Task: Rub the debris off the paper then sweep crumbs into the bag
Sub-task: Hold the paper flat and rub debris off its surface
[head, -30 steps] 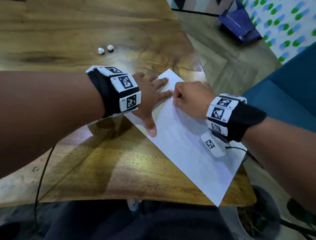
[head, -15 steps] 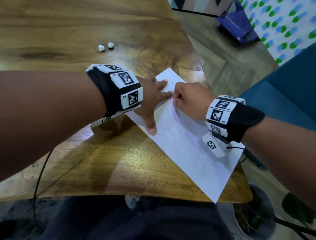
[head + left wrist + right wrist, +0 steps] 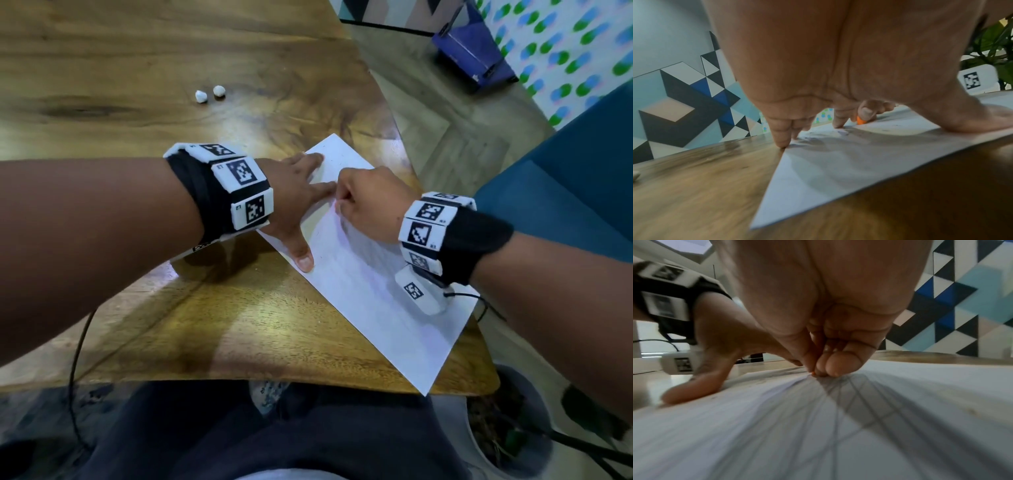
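Observation:
A white sheet of paper (image 3: 370,301) lies slantwise on the wooden table (image 3: 239,335), one corner past the near edge. My left hand (image 3: 301,192) presses flat on the paper's far left part, fingers spread and thumb along the edge. My right hand (image 3: 370,205) is curled right beside it and pinches a small orange eraser (image 3: 860,120) against the paper. In the left wrist view dark crumbs and smudges (image 3: 818,138) lie on the paper (image 3: 838,162) near my fingertips. From the right wrist only a sliver of orange (image 3: 813,373) shows under the fingers. No bag is in view.
Two small white lumps (image 3: 209,93) sit on the table beyond my left arm. A blue seat (image 3: 565,192) stands to the right, a potted plant (image 3: 513,428) by the table's near right corner, a purple box (image 3: 472,48) on the floor further off.
My right hand with the eraser has shifted only slightly on the paper, close to the left index finger. The left hand stays pressed on the sheet.

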Available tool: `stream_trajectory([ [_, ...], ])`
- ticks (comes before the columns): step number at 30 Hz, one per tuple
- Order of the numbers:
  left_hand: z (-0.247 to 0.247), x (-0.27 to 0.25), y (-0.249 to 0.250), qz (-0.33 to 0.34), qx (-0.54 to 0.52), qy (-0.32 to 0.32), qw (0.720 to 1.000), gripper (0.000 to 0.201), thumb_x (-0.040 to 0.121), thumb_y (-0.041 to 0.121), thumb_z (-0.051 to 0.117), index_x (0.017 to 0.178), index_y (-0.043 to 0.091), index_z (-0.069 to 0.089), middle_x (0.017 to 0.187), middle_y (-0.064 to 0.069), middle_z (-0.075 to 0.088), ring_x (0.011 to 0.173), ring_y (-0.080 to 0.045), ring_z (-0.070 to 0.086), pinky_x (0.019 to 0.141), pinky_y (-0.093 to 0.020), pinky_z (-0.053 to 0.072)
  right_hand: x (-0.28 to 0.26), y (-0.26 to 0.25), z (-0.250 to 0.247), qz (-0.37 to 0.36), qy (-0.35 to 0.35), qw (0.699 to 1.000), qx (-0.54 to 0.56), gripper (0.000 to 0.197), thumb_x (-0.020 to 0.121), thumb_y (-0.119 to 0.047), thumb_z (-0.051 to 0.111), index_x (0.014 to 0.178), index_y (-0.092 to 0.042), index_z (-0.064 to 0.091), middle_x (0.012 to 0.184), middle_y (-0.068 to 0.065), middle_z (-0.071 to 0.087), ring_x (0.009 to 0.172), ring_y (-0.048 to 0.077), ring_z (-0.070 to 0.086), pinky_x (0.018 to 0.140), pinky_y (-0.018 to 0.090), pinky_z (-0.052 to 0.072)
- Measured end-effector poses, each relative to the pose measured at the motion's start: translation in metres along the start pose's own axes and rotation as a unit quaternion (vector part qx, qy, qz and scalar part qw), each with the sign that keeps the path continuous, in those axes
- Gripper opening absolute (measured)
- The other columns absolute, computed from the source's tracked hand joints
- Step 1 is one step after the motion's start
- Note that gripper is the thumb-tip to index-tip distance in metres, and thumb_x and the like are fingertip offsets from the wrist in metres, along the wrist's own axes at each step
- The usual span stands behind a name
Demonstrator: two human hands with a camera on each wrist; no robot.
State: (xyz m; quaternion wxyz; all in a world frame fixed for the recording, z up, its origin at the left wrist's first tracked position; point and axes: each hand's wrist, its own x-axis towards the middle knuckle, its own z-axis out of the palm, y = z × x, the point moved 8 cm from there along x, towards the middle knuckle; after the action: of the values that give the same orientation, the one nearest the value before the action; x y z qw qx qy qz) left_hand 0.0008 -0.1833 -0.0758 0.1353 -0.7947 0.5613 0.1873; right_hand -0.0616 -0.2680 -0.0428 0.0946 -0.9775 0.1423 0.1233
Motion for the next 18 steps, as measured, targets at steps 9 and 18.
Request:
stream_trajectory([
  [9, 0.004, -0.005, -0.001, -0.015, 0.03, -0.01, 0.999, 0.146, 0.055, 0.097, 0.06, 0.161, 0.032, -0.015, 0.17, -0.009, -0.015, 0.157, -0.03, -0.007, 0.126, -0.053, 0.011, -0.059, -0.045, 0.036, -0.126, -0.101, 0.987, 0.022, 0.008, 0.097, -0.027, 0.052, 0.091, -0.022, 0.05, 0.076, -0.012, 0.055, 0.072, 0.014, 0.055, 0.067, 0.034, 0.047],
  [18, 0.003, -0.002, 0.002, -0.022, 0.024, -0.013, 0.999, 0.151, 0.045, 0.097, 0.066, 0.161, 0.036, -0.009, 0.171, -0.012, -0.009, 0.157, -0.034, -0.002, 0.125, -0.055, 0.012, 0.007, -0.003, -0.005, -0.01, 0.018, 1.0, -0.01, 0.006, 0.093, -0.022, 0.056, 0.094, -0.018, 0.06, 0.096, 0.006, 0.067, 0.093, 0.028, 0.061, 0.078, 0.035, 0.051],
])
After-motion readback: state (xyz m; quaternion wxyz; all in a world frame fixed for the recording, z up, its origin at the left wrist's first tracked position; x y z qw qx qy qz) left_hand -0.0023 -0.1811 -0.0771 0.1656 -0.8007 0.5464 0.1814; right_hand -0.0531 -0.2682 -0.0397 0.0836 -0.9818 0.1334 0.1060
